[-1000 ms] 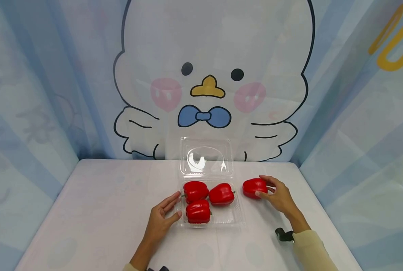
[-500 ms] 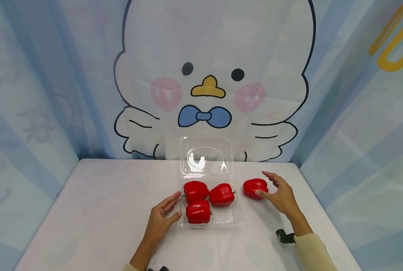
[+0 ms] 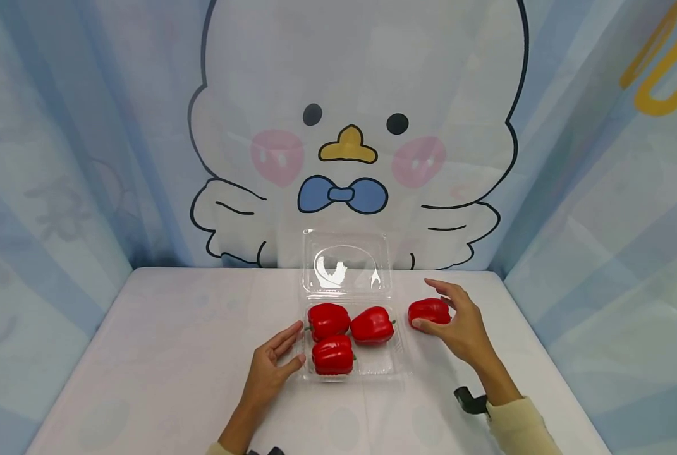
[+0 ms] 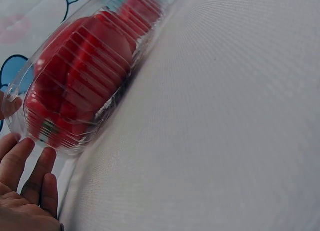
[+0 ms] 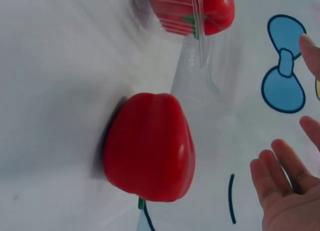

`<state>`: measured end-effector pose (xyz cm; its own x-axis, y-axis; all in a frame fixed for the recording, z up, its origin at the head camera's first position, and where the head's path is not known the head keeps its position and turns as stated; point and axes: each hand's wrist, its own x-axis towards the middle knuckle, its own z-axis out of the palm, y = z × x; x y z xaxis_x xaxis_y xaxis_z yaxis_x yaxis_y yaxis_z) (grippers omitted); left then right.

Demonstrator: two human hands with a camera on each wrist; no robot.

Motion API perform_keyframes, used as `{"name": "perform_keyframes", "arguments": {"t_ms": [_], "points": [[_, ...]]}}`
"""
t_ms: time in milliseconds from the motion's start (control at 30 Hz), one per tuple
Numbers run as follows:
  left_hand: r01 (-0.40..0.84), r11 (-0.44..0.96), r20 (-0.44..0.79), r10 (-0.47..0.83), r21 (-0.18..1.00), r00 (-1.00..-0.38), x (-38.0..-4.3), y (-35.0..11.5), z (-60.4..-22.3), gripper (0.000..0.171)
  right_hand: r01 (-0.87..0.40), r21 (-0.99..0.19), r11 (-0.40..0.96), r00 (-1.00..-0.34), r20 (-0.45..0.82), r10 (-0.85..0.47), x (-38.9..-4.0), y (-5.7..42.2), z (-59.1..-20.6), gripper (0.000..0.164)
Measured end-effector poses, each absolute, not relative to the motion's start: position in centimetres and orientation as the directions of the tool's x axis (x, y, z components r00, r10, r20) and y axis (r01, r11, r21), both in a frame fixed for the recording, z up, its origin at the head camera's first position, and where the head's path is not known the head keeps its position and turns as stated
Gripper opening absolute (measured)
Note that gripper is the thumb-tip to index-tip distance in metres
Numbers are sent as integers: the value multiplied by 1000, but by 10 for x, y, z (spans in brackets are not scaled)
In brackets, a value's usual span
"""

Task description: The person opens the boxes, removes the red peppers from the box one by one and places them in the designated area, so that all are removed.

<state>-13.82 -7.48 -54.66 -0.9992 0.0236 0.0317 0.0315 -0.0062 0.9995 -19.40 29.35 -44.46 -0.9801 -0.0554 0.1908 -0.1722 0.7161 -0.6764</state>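
Observation:
A clear plastic clamshell container (image 3: 377, 365) stands on the table with three red bell peppers in it: one at back left (image 3: 328, 320), one at right (image 3: 373, 327) and one at front left (image 3: 333, 356). My left hand (image 3: 267, 370) rests its extended fingertips against the container's left end, seen close in the left wrist view. A further red bell pepper (image 5: 150, 148) lies on its side on the table, right of the container. Over its near side hovers my right hand (image 3: 464, 328), fingers spread, gripping nothing; the right wrist view shows a gap between them.
The container's clear lid (image 3: 346, 272) stands raised at the back, close to the printed backdrop (image 3: 457, 145). A white cloth covers the table (image 3: 190, 354), and curtains hang at both sides. A black wrist camera mount (image 3: 470, 400) sits at the right sleeve.
My right hand has let go of the separate pepper, its fingers spreading away and lifting, then shifting left above it. The left hand, container and peppers stay in place.

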Motion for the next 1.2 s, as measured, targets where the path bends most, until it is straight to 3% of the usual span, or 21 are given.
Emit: {"name": "perform_keyframes", "arguments": {"t_ms": [433, 1200], "points": [[44, -13, 44, 22, 999, -999, -139, -76, -550, 62, -327, -668, 669, -944, 266, -196, -185, 259, -455, 88], [20, -10, 20, 21, 1000, -1000, -137, -75, -547, 61, -282, -675, 682, -958, 157, -241, -195, 223, -484, 86]]}}
